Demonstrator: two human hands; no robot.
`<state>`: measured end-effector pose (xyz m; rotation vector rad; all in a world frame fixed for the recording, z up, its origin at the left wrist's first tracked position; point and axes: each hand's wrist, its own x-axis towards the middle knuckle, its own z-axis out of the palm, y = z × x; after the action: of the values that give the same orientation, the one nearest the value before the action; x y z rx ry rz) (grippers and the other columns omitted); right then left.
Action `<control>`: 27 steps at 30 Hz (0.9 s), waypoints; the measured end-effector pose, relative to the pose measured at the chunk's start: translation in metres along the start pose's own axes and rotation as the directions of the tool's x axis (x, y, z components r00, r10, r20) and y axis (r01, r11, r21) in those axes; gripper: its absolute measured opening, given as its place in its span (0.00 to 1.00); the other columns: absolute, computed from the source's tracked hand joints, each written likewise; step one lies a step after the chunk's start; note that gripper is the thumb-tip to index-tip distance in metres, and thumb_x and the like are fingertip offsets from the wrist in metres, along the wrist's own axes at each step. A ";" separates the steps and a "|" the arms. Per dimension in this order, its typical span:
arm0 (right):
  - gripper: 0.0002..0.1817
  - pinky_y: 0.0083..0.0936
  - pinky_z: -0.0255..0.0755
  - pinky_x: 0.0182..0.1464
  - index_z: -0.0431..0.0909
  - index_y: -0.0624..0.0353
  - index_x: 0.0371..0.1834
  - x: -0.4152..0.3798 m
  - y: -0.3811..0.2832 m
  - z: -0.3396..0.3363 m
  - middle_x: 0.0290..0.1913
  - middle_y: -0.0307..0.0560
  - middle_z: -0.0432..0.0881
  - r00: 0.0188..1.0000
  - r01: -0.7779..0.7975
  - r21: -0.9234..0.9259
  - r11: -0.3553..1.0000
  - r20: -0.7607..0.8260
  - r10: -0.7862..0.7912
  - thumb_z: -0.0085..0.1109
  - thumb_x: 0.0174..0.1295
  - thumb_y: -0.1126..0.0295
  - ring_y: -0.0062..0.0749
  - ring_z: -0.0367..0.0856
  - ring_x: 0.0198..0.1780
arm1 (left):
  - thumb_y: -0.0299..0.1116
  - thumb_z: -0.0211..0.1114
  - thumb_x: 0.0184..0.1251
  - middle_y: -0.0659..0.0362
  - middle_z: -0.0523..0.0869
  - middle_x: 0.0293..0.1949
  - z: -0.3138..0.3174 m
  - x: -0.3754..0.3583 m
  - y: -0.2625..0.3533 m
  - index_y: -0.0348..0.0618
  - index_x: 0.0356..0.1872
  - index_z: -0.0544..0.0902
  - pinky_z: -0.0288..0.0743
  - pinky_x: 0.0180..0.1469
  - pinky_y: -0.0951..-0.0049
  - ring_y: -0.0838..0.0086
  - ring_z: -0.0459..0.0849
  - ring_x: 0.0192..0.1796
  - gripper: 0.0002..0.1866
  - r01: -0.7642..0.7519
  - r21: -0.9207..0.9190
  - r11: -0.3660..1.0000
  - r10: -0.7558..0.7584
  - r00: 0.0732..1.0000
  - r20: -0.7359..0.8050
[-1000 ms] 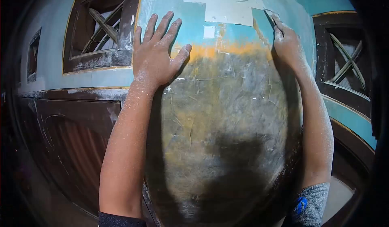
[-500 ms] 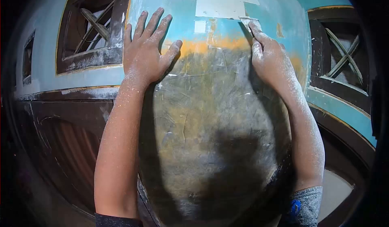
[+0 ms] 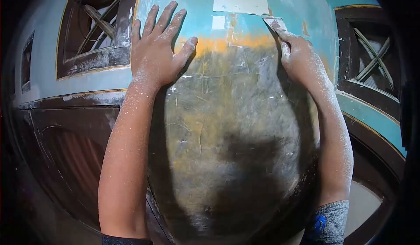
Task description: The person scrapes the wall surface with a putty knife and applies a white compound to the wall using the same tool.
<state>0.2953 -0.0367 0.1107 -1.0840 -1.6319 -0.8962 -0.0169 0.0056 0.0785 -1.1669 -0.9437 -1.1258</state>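
Observation:
My left hand (image 3: 159, 48) lies flat against the wall with its fingers spread, holding nothing. Higher on the right, my right hand (image 3: 297, 54) grips a putty knife (image 3: 274, 24), its blade against the blue-painted wall (image 3: 188, 26). That blade meets the lower right corner of a white patch (image 3: 240, 1). A small white square (image 3: 218, 22) sits just below the patch. An orange band crosses the wall beneath, and under it is a dark, scuffed surface (image 3: 218, 109). White dust covers both hands and forearms.
A dark-framed window opening (image 3: 105, 57) with crossed bars is to the left, and a similar crossed opening (image 3: 374, 61) is to the right. Dark brown panelling (image 3: 78, 135) stands at the lower left. My shadow falls on the lower wall.
My right hand and the putty knife have shifted slightly to the right. The left hand stays flat on the wall. The view has moved a little.

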 end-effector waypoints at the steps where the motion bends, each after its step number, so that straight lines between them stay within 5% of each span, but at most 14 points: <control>1: 0.20 0.52 0.78 0.61 0.84 0.54 0.64 0.000 0.006 0.002 0.51 0.70 0.86 0.999 0.039 -0.025 0.999 -0.014 -0.039 0.48 0.74 0.70 0.68 0.84 0.55 | 0.62 0.57 0.76 0.68 0.63 0.84 0.001 0.000 0.001 0.68 0.80 0.70 0.43 0.86 0.46 0.60 0.56 0.86 0.35 0.002 0.009 1.000 -0.002 1.000 -0.016; 9: 0.18 0.47 0.78 0.63 0.83 0.50 0.66 0.016 0.038 -0.006 0.58 0.63 0.86 0.983 0.181 -0.065 0.981 -0.027 -0.183 0.52 0.78 0.62 0.63 0.84 0.59 | 0.63 0.58 0.75 0.68 0.63 0.84 0.002 -0.001 -0.001 0.68 0.80 0.70 0.43 0.86 0.46 0.61 0.56 0.86 0.35 0.000 0.008 1.000 0.000 1.000 -0.023; 11: 0.19 0.46 0.77 0.64 0.81 0.44 0.69 0.019 0.040 -0.013 0.59 0.60 0.86 0.983 0.150 -0.041 0.988 0.113 -0.145 0.53 0.79 0.61 0.61 0.83 0.60 | 0.63 0.57 0.76 0.68 0.63 0.84 0.001 0.000 0.000 0.68 0.80 0.70 0.43 0.86 0.46 0.61 0.56 0.86 0.35 0.003 0.013 1.000 -0.003 1.000 -0.016; 14: 0.22 0.44 0.76 0.67 0.78 0.36 0.73 0.033 0.045 -0.014 0.62 0.55 0.86 0.968 0.240 0.012 0.971 0.072 -0.240 0.54 0.79 0.64 0.58 0.83 0.62 | 0.63 0.58 0.76 0.68 0.63 0.84 -0.001 0.000 0.000 0.69 0.80 0.70 0.43 0.86 0.46 0.61 0.56 0.86 0.35 0.006 0.001 1.000 -0.006 1.000 -0.011; 21: 0.18 0.43 0.77 0.66 0.86 0.43 0.65 0.047 0.065 -0.009 0.61 0.54 0.87 0.965 0.261 -0.112 0.959 0.067 -0.255 0.59 0.76 0.63 0.58 0.85 0.59 | 0.66 0.54 0.75 0.67 0.63 0.84 0.003 0.000 -0.003 0.68 0.81 0.68 0.41 0.87 0.47 0.63 0.56 0.86 0.37 -0.009 0.045 0.999 0.010 1.000 -0.018; 27: 0.18 0.44 0.80 0.61 0.86 0.43 0.65 0.041 0.054 -0.017 0.57 0.56 0.88 0.946 0.321 -0.031 0.947 0.049 -0.319 0.59 0.75 0.63 0.57 0.88 0.55 | 0.66 0.53 0.75 0.67 0.63 0.84 0.002 0.000 -0.001 0.67 0.81 0.68 0.40 0.87 0.47 0.62 0.56 0.86 0.37 0.000 0.018 1.000 0.000 1.000 0.002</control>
<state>0.3448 -0.0238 0.1582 -0.8811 -1.8672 -1.1248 -0.0182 0.0079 0.0795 -1.1537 -0.9541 -1.1139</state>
